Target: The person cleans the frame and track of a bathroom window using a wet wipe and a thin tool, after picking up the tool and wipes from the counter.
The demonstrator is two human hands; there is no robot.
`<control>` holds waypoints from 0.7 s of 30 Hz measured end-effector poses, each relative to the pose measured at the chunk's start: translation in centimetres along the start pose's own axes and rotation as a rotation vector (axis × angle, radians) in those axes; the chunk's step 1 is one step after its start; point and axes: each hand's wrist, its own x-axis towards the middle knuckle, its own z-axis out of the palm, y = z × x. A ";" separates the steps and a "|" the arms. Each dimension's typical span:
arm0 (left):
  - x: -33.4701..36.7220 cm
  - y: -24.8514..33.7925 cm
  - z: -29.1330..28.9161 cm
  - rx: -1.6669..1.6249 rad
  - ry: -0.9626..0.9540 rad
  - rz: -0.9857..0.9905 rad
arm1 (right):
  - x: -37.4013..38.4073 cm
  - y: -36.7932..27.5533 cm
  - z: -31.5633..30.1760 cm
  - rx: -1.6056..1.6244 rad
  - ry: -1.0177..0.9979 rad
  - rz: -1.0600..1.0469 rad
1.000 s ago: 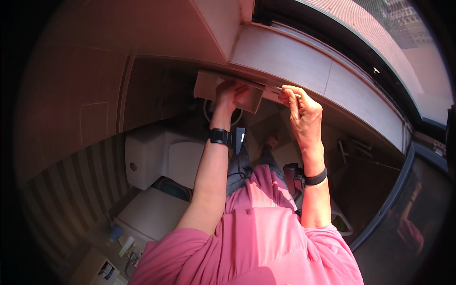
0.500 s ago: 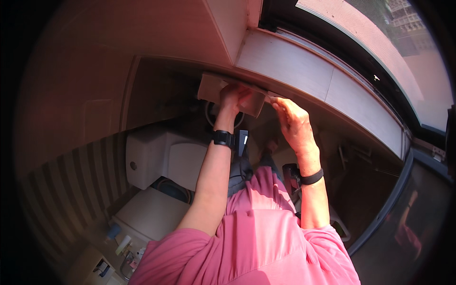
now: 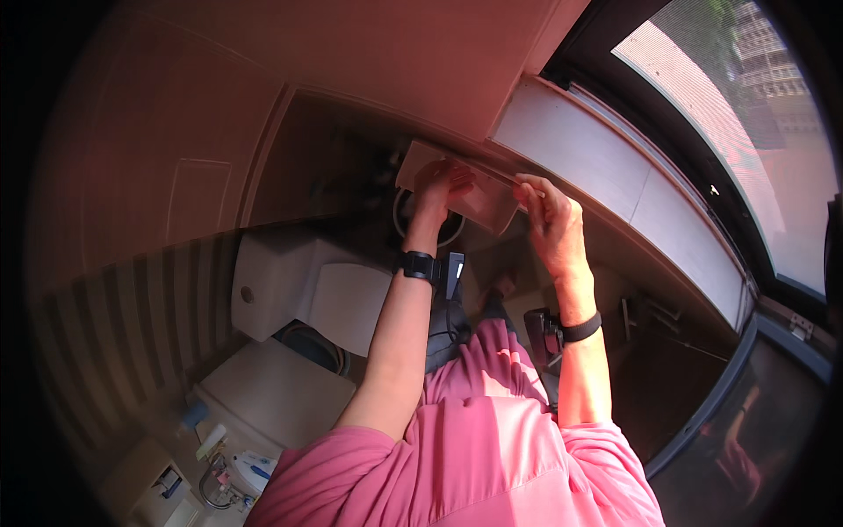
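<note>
A pale, shallow box-like piece with flat sides (image 3: pixel 492 204) is against the wall, just below the window ledge. My left hand (image 3: pixel 436 186) reaches over it, its fingers stretched out to the right across the inner face. Whether those fingertips press on the surface I cannot tell. At the piece's right end, my right hand (image 3: pixel 553 220) is in bright sunlight, with thumb and fingers pinched together. What lies in that pinch is too small to make out. Dark bands circle both wrists, and a black device (image 3: pixel 452 272) sits beside the left one.
Under the box-like piece shows a round pale rim (image 3: pixel 400 213). To the left stands a white toilet (image 3: pixel 351 294), with a washbasin tap (image 3: pixel 211 483) farther down. The tiled window ledge (image 3: pixel 580 140) runs along the upper right; a dark-framed glass panel (image 3: pixel 755 422) borders the right.
The view has shifted, so the wall and box-like piece appear farther right. My left hand's fingers show more plainly, spread over the piece. My right hand remains pinched at its right end.
</note>
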 end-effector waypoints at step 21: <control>-0.3 0.0 0.2 -0.094 0.029 0.051 | 2.1 -1.1 0.7 -0.011 -0.009 -0.032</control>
